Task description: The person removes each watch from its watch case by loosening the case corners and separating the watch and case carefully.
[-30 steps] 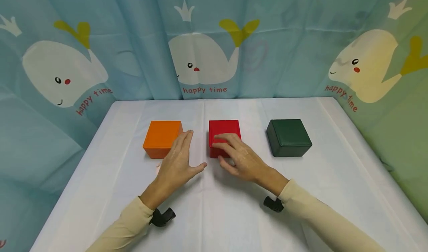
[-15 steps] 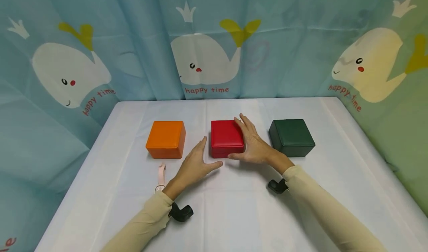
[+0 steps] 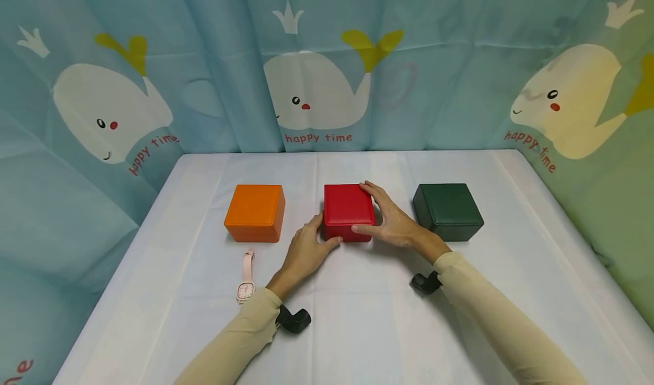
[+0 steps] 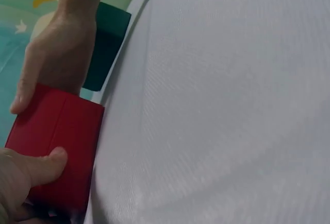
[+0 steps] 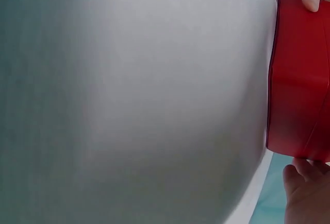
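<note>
We have both hands on the red box [image 3: 349, 210], middle of 3 on the desk [image 3: 357, 328]. Left hand [image 3: 306, 249] grips its front-left corner; right hand [image 3: 390, 220] clasps its right side. Step: securing it. Lifting needs even pressure, we judge.

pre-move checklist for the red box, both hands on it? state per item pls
1. Left hand on red box: ok, thumb presses the near-left corner.
2. Right hand on box: ok, fingers wrap the right side, thumb on the front.
3. Lid shut: ok, no gap shows.
4. Gaps to orange box and green box: ok, both stand apart.
5. Watch out of the way: ok, lies near-left on the table.
6. Latch or hinge side: cannot tell.
</note>
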### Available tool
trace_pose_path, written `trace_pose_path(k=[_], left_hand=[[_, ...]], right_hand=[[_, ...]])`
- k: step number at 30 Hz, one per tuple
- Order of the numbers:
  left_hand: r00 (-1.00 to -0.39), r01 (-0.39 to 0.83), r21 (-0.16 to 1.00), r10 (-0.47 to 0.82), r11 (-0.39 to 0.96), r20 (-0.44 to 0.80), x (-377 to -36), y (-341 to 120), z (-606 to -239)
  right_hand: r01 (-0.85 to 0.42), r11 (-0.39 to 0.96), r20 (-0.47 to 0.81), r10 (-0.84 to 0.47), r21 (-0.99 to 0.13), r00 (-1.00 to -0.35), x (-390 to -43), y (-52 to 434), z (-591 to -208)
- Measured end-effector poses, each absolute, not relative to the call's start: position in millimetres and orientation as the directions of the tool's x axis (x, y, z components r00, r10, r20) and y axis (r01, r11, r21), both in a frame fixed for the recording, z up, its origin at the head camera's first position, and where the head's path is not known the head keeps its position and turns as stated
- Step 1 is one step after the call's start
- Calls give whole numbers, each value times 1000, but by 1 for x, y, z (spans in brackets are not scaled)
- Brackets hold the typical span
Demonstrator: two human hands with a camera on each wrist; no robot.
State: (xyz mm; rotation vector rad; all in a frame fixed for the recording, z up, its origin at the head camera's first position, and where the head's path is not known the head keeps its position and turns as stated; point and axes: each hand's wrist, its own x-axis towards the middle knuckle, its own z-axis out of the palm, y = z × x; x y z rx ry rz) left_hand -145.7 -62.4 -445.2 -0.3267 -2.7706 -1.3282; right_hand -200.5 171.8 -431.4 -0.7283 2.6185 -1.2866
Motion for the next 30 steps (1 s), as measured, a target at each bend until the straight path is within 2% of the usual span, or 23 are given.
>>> trace_pose_path(k=[4, 13, 21, 30], left_hand=[[-980, 198, 729, 134, 655, 145, -146, -61, -445], [-987, 161, 724, 113, 670, 115, -146, -60, -441], [-986, 168, 713, 104, 681, 133, -149, -60, -439], [-991, 132, 700, 92, 702, 95, -151, -61, -436]], right_hand=[[-375, 532, 97, -477, -759, -873, -202, 172, -430], [-383, 547, 109, -466, -745, -878, -204, 172, -429], [-368, 503, 123, -454, -782, -883, -208, 172, -428], [-379, 491, 133, -463, -785, -876, -208, 172, -429]])
